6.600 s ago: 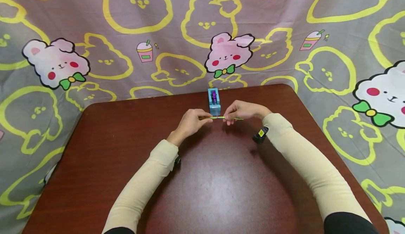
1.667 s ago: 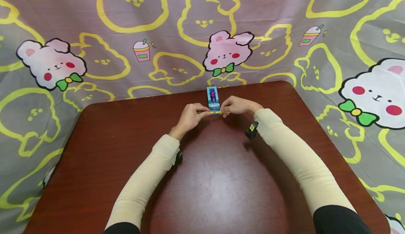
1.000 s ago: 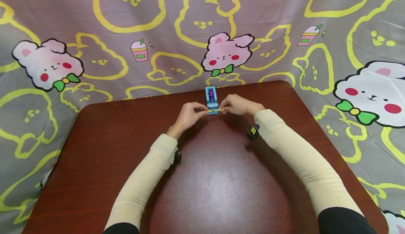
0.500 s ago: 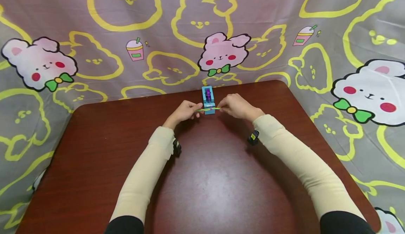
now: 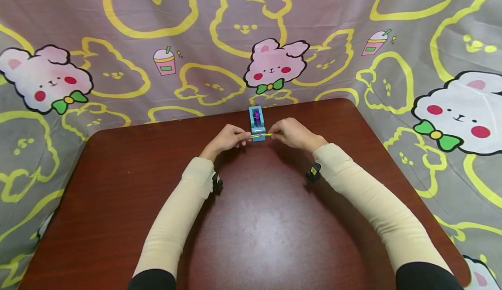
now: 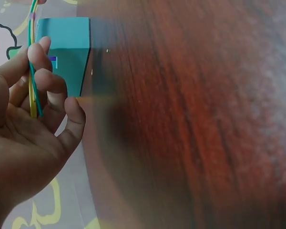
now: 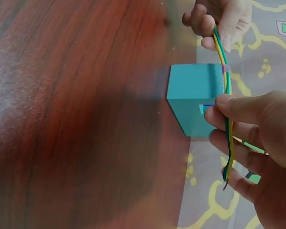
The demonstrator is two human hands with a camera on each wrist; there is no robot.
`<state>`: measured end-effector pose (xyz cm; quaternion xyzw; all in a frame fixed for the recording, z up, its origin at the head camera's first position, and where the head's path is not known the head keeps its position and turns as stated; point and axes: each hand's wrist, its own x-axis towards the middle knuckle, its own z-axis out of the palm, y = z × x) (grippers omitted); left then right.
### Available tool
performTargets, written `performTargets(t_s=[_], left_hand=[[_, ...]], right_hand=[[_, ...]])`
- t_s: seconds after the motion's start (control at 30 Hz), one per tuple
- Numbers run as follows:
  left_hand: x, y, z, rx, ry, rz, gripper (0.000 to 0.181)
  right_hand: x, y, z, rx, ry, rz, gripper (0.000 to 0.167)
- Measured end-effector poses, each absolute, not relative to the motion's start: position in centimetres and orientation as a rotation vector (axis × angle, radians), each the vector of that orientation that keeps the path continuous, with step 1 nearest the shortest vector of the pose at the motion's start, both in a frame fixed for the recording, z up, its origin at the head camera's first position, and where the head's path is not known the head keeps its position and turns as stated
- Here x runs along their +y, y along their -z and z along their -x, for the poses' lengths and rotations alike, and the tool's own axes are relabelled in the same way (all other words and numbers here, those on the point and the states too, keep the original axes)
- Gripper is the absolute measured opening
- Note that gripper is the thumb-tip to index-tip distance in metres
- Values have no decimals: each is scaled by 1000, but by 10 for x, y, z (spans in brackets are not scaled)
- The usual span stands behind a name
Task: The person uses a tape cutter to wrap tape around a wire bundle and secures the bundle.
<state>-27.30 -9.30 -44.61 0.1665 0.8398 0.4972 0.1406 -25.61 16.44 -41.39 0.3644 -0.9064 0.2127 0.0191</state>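
Note:
A green and a yellow wire (image 5: pixel 256 136) run side by side between the two hands, in front of the teal tape dispenser (image 5: pixel 257 129). My left hand (image 5: pixel 228 137) pinches one end of the pair between thumb and index finger, its other fingers loosely curled. My right hand (image 5: pixel 292 133) pinches the other side; in the right wrist view a bare copper-coloured tip hangs below its fingers. A small purple tape band (image 7: pixel 225 68) wraps the wires between the hands. The dispenser holds a purple tape roll (image 5: pixel 256 116). Its cutting edge is partly hidden.
The dispenser stands near the back edge of the dark brown table (image 5: pixel 251 220). Behind it hangs a grey curtain (image 5: pixel 204 46) printed with rabbits and yellow outlines. A black camera is strapped to each wrist.
Over the last seconds both hands have moved with the wires slightly farther back, over the dispenser's front end. The hands are a little farther apart than one second ago. The head view has shifted.

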Motion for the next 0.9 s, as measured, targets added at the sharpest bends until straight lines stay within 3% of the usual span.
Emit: performTargets(t_s=[0.33, 0.9], left_hand=[[-90, 444, 262, 2511, -1559, -416, 22], [-85, 448, 251, 2673, -1671, -345, 11]], right_hand=[[159, 410, 259, -2913, -680, -1070, 19], [154, 421, 264, -2837, -652, -971, 10]])
